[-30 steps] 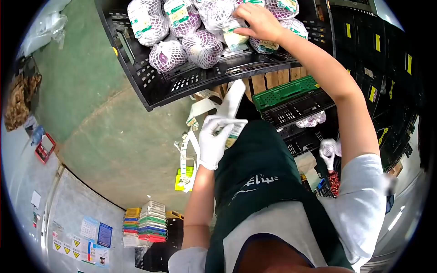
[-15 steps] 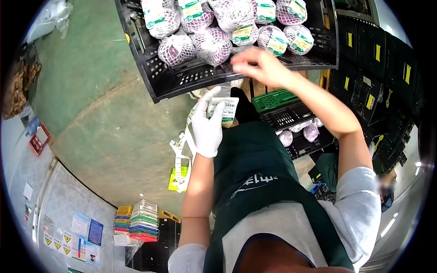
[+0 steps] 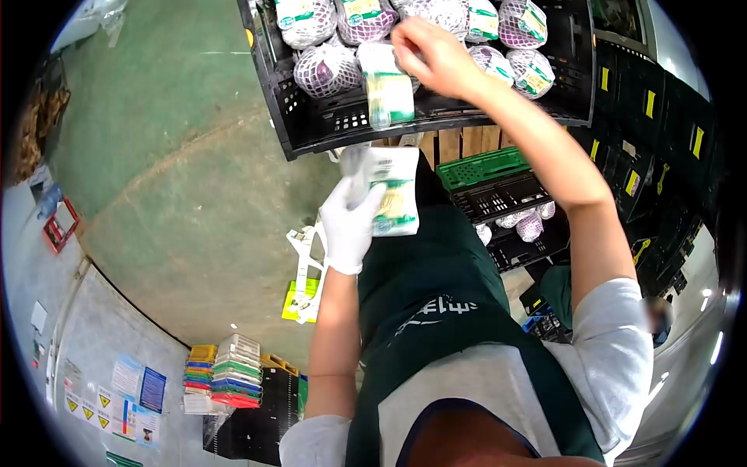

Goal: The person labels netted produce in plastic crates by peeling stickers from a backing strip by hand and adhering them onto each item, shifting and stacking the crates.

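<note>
The left hand grips labels outside the crate's near edge, beside open floor. The right hand's fingers curl over netted produce; their grip cannot be determined.

The crate looks like black matt plastic, perforated. White plastic netting wraps the purple vegetables, beneath glossy green-and-white labels. The dark green apron reads as smooth cloth; the wooden slats look rougher, and the green floor has a dull sheen.
</note>
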`<state>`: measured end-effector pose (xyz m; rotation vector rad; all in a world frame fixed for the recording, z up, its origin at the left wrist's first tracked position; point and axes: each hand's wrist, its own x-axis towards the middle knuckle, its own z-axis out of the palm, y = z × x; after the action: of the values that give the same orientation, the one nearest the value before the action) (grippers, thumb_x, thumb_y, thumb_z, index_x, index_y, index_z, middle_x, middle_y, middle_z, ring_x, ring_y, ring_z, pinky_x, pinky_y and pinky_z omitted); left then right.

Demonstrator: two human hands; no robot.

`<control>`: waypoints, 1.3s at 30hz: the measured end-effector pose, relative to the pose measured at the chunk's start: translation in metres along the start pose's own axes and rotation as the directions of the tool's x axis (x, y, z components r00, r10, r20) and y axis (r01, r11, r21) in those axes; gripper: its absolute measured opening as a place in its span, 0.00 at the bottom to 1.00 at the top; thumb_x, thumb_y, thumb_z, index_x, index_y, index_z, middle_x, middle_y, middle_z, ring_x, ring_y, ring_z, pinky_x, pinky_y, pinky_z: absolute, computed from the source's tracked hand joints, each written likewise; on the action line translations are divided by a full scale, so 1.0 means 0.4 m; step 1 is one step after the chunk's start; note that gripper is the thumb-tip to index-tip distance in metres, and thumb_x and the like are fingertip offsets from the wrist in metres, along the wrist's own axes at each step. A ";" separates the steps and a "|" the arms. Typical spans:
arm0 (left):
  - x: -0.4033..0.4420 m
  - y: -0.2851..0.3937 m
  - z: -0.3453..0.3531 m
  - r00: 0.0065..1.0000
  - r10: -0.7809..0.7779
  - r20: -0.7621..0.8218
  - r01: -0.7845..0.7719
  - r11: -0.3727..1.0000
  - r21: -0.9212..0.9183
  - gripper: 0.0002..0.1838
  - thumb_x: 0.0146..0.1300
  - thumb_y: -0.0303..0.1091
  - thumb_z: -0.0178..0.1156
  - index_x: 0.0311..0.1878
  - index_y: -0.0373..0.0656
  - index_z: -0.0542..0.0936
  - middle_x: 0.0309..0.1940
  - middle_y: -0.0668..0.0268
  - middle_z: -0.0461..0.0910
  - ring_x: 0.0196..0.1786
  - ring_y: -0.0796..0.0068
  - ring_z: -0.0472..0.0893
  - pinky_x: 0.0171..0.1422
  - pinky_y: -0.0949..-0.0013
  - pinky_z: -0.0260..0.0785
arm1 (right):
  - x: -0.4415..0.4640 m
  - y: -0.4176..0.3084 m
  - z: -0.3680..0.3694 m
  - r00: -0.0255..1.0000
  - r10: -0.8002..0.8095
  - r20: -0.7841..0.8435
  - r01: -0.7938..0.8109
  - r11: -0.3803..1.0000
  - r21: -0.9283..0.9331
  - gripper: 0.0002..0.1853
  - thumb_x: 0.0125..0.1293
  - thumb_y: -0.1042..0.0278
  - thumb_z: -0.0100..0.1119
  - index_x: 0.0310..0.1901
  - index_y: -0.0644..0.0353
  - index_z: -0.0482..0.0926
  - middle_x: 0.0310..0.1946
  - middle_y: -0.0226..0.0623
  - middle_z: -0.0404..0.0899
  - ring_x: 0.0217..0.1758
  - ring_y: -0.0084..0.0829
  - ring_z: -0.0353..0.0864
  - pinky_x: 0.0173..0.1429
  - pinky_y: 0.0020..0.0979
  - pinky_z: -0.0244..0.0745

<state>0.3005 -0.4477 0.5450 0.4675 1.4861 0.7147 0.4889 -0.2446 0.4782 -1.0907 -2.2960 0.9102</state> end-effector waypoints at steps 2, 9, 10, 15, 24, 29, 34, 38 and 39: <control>-0.026 -0.044 -0.043 0.990 -0.136 -0.035 0.134 0.990 -0.049 0.09 0.60 0.26 0.63 0.42 0.34 0.79 0.38 0.70 0.79 0.41 0.82 0.76 0.47 0.78 0.68 | 0.008 0.115 0.089 0.983 -0.076 0.166 0.139 0.899 -0.415 0.07 0.58 0.71 0.57 0.38 0.60 0.73 0.33 0.37 0.72 0.41 0.37 0.75 0.44 0.36 0.72; -0.036 -0.055 -0.107 0.998 0.009 -0.055 -0.004 0.995 0.098 0.07 0.60 0.28 0.62 0.39 0.35 0.79 0.34 0.67 0.79 0.35 0.82 0.73 0.43 0.77 0.67 | 0.004 -0.004 0.112 0.923 0.184 0.338 -0.012 0.891 -0.453 0.28 0.49 0.61 0.70 0.51 0.57 0.71 0.44 0.39 0.71 0.50 0.41 0.73 0.49 0.40 0.76; -0.031 -0.045 -0.103 0.998 0.041 -0.042 -0.040 0.999 0.026 0.08 0.61 0.27 0.61 0.41 0.35 0.78 0.36 0.67 0.79 0.37 0.82 0.73 0.44 0.76 0.67 | -0.026 0.023 0.141 0.918 0.200 0.344 -0.007 0.873 -0.488 0.31 0.47 0.61 0.72 0.53 0.56 0.70 0.47 0.39 0.69 0.52 0.41 0.72 0.51 0.40 0.76; -0.011 0.015 -0.093 0.982 0.183 -0.039 -0.186 0.980 -0.066 0.12 0.62 0.24 0.58 0.49 0.34 0.76 0.41 0.68 0.79 0.43 0.83 0.76 0.48 0.76 0.69 | -0.053 -0.005 0.122 0.914 0.289 0.285 -0.085 0.823 -0.561 0.35 0.48 0.59 0.72 0.59 0.54 0.69 0.53 0.35 0.69 0.57 0.40 0.68 0.56 0.41 0.71; 0.014 0.017 -0.140 0.987 0.130 -0.098 -0.156 0.928 -0.337 0.09 0.57 0.25 0.66 0.40 0.34 0.80 0.34 0.69 0.80 0.35 0.83 0.77 0.41 0.80 0.69 | -0.006 -0.350 -0.001 0.800 0.340 0.494 -0.569 0.692 0.444 0.08 0.56 0.71 0.68 0.36 0.64 0.84 0.29 0.33 0.83 0.34 0.19 0.79 0.43 0.25 0.74; -0.024 -0.075 -0.203 0.988 0.091 -0.123 -0.082 0.994 0.079 0.14 0.54 0.29 0.68 0.41 0.31 0.79 0.31 0.66 0.80 0.34 0.80 0.75 0.41 0.74 0.69 | 0.117 -0.146 0.103 0.906 0.424 0.002 -0.389 0.830 0.401 0.14 0.64 0.60 0.61 0.42 0.63 0.79 0.27 0.28 0.78 0.34 0.17 0.73 0.41 0.23 0.69; -0.133 -0.147 -0.353 0.973 0.128 -0.194 -0.021 0.879 0.476 0.09 0.54 0.28 0.67 0.38 0.36 0.82 0.29 0.61 0.81 0.31 0.77 0.76 0.39 0.73 0.69 | 0.096 0.015 0.303 0.973 0.223 0.068 -0.167 0.871 -0.462 0.31 0.52 0.51 0.69 0.55 0.57 0.71 0.46 0.39 0.75 0.51 0.39 0.74 0.53 0.37 0.71; -0.127 -0.083 -0.460 0.933 0.346 -0.101 -0.203 0.735 0.647 0.10 0.51 0.22 0.66 0.38 0.38 0.84 0.22 0.67 0.75 0.26 0.79 0.71 0.32 0.75 0.66 | 0.129 -0.075 0.283 0.979 0.169 0.113 -0.116 0.921 -0.371 0.32 0.46 0.60 0.71 0.53 0.59 0.71 0.48 0.41 0.72 0.55 0.43 0.71 0.55 0.40 0.70; -0.117 -0.043 -0.457 0.934 0.353 -0.051 -0.228 0.703 0.674 0.10 0.51 0.21 0.65 0.38 0.38 0.84 0.22 0.67 0.73 0.25 0.79 0.71 0.31 0.76 0.65 | 0.117 -0.066 0.322 0.969 0.157 0.191 -0.077 0.926 -0.371 0.29 0.47 0.64 0.69 0.53 0.59 0.71 0.47 0.41 0.72 0.53 0.44 0.72 0.55 0.41 0.70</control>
<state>0.1252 -0.5183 0.5572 1.2410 1.8489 0.4528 0.3676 -0.2677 0.4134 -1.3512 -2.6794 0.6928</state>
